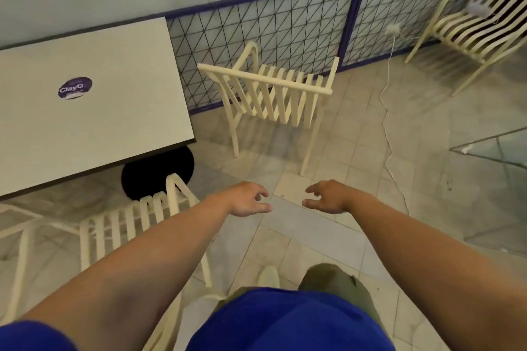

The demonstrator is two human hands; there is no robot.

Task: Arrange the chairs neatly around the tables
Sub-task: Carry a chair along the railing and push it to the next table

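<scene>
so from the head cam i've got both arms stretched out over the tiled floor (299, 225). left hand (247, 199) and right hand (328, 197) are both loosely open, fingers curled a bit, nothing in either one, hanging in the air near each other. the cream slatted chair (273, 94) stands ahead of them, apart from both hands, just right of the white table (94, 100) and up against the mesh railing (285, 25). a second slatted chair (128, 222) sits under my left forearm by the table's near edge, and a third chair (479, 25) is off in the far right corner.
</scene>
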